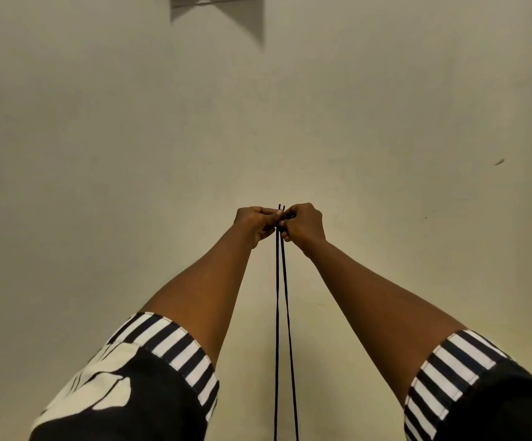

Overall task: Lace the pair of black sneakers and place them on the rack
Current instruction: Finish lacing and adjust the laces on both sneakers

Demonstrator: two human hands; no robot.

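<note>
Both arms are stretched out in front of a plain beige wall. My left hand (256,221) and my right hand (303,223) meet at the centre of the view, and each pinches a strand of a thin black shoelace (282,313). The two lace tips stick up just above the fingers, side by side. Both strands hang straight down between my forearms and leave the view at the bottom edge. Neither the sneakers nor the rack are in view.
The beige wall (131,138) fills the view. A grey fixture with its shadow (217,11) hangs on it at the top centre. My striped black-and-white sleeves show at the bottom corners.
</note>
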